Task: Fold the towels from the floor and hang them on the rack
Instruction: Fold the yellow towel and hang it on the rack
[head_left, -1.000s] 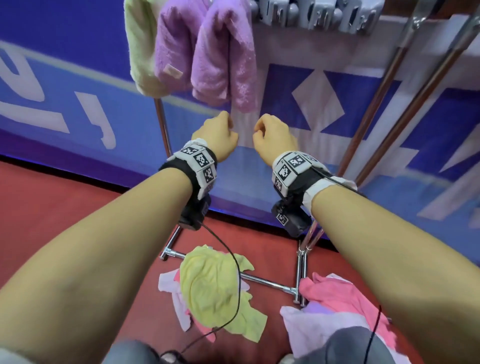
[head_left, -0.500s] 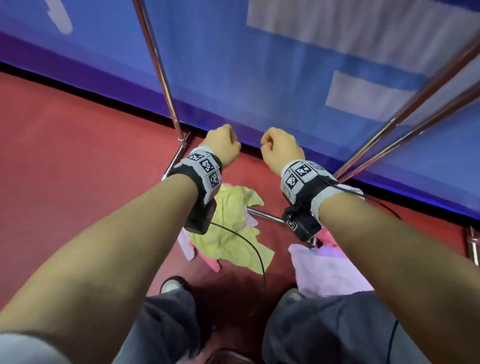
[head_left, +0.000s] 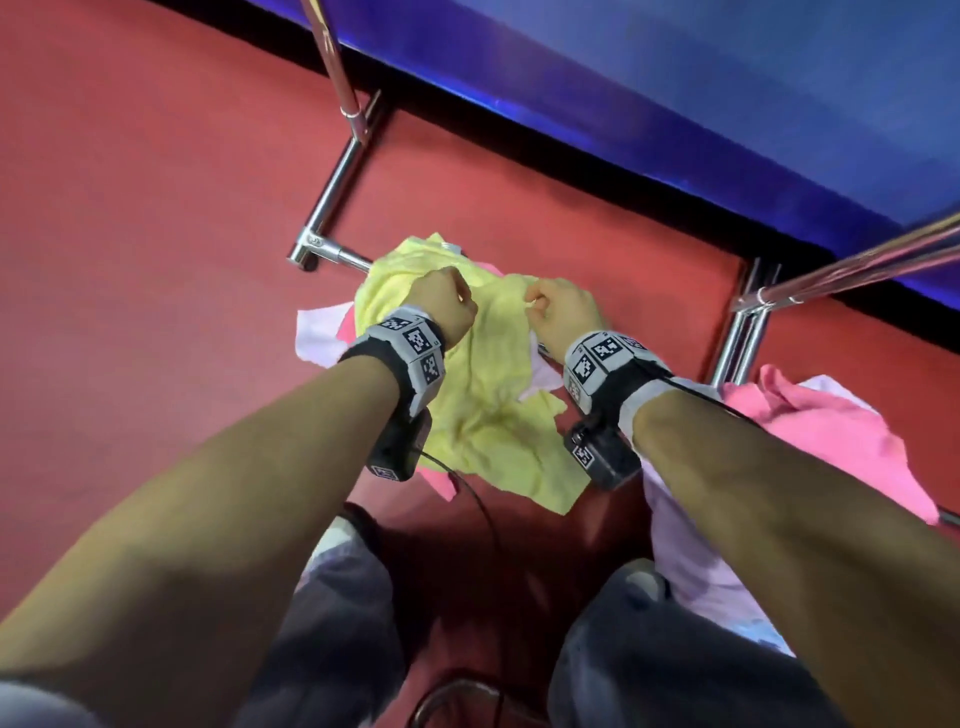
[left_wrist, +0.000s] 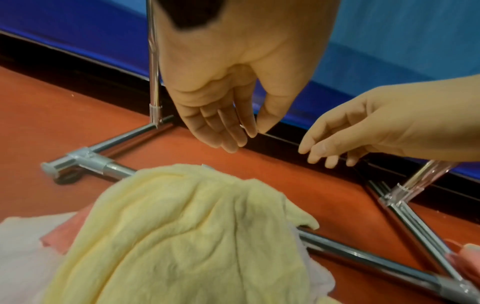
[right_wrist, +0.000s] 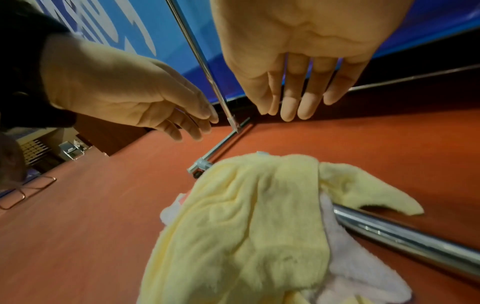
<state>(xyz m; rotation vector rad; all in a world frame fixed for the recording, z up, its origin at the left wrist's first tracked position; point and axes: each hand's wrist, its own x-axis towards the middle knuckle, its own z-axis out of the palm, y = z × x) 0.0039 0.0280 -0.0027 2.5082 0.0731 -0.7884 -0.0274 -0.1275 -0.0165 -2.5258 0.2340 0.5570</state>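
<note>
A crumpled yellow towel lies on the red floor, draped over the rack's low crossbar. My left hand and right hand hover side by side just above its far edge. The left wrist view shows the left hand with fingers hanging down, loosely extended, thumb near the fingertips and nothing between them. In the right wrist view the right hand points its fingers down, straight and holding nothing, above the yellow towel. Neither hand touches the cloth.
White and pink towels peek out under the yellow one. A pink towel and a pale lilac towel lie at the right by the rack's right legs. The rack's left upright rises before a blue wall panel.
Both hands have dropped from rack height down to just above the yellow towel, and the view has tilted to the floor. The hanging purple towels have left the view.
</note>
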